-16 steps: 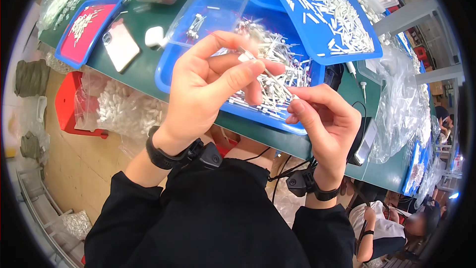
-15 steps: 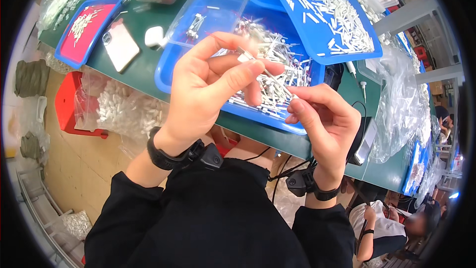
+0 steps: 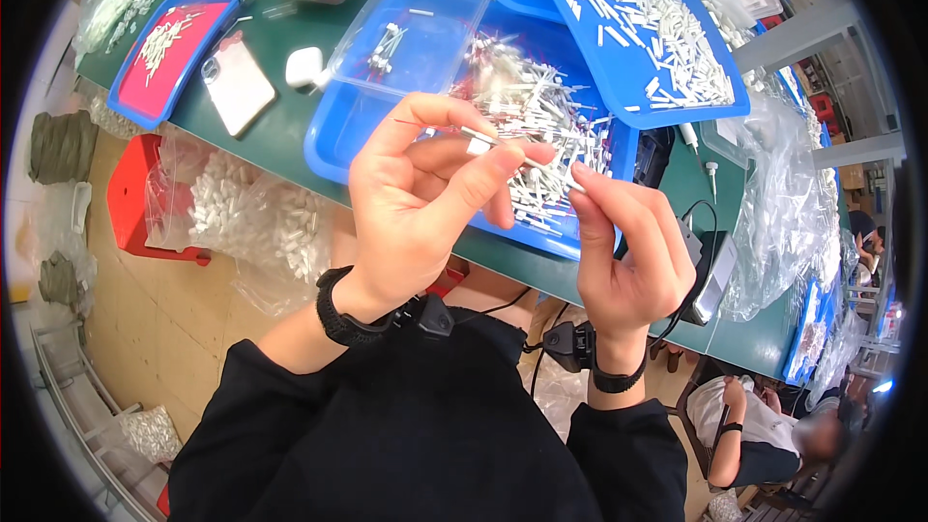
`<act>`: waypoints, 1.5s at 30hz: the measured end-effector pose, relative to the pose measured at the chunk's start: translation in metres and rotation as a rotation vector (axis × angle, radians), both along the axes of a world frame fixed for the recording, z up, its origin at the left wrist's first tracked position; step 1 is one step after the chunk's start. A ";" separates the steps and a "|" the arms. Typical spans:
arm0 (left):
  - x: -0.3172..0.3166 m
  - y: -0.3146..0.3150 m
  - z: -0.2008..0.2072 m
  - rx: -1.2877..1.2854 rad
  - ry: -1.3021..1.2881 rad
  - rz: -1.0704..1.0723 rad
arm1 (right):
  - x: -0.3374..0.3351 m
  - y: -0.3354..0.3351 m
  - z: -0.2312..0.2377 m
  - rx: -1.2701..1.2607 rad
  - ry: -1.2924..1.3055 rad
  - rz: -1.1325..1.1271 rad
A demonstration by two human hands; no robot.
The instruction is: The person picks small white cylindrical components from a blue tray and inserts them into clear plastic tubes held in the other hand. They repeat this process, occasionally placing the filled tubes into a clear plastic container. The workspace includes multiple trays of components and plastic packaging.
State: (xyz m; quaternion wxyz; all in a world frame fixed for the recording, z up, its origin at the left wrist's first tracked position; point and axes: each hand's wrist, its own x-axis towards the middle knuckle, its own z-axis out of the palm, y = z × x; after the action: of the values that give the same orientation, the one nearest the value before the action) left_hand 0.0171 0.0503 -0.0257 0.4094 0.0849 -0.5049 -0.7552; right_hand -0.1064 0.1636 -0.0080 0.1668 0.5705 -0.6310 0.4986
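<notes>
My left hand (image 3: 411,184) is closed in a pinch on a thin stick-like part with a small white block (image 3: 478,147) at one end. My right hand (image 3: 633,242) pinches a small white piece (image 3: 571,177) near the stick's other end; whether the two touch is hard to tell. Both hands hover over the near side of a blue bin (image 3: 324,147), which holds a heap of thin white parts (image 3: 541,174), some with red tips. A clear plastic tray (image 3: 401,2) with a few such parts rests across the bin's left side.
A blue tray of short white tubes (image 3: 677,48) overlaps the bin's right. Left on the green table (image 3: 280,150) are a phone (image 3: 239,87), a white case (image 3: 304,67) and a small blue tray with a red base (image 3: 188,58). Plastic bags (image 3: 773,222) lie right; another person (image 3: 749,425) sits beyond.
My left hand has shifted slightly right and down. My right fingertips have risen a little, with the fingers pointing further upward. The view has also shifted slightly.
</notes>
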 end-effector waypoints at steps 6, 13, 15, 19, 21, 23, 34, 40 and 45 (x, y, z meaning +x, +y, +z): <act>0.005 0.001 0.001 -0.329 -0.074 0.058 | 0.006 0.008 0.010 0.259 -0.824 0.287; 0.003 -0.015 -0.014 -0.520 -0.101 0.071 | 0.011 0.010 0.011 0.299 -0.698 0.179; 0.007 -0.017 -0.011 -0.589 -0.152 0.068 | 0.011 0.008 0.011 0.276 -0.405 0.119; 0.011 -0.017 -0.006 -0.633 -0.186 0.053 | 0.006 0.008 0.013 0.272 -0.111 0.137; 0.012 -0.018 -0.005 -0.625 -0.180 0.042 | 0.009 0.008 0.012 0.248 -0.118 0.146; 0.012 -0.018 -0.004 -0.635 -0.167 0.037 | 0.009 0.008 0.010 0.242 -0.139 0.163; 0.006 -0.023 -0.013 -0.608 -0.135 0.016 | 0.000 -0.001 0.004 0.252 0.083 0.249; -0.006 -0.021 -0.010 -0.293 -0.296 0.060 | -0.003 -0.006 -0.007 0.300 0.196 0.037; -0.032 -0.072 -0.020 -1.011 -0.496 0.430 | -0.053 -0.026 0.005 0.288 -0.041 -0.227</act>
State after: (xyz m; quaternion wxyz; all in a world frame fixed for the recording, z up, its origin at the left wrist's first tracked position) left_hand -0.0148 -0.0214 -0.0460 0.4124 0.1535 -0.8534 -0.2794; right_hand -0.1593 0.1374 -0.0027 0.1257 0.5031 -0.7594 0.3928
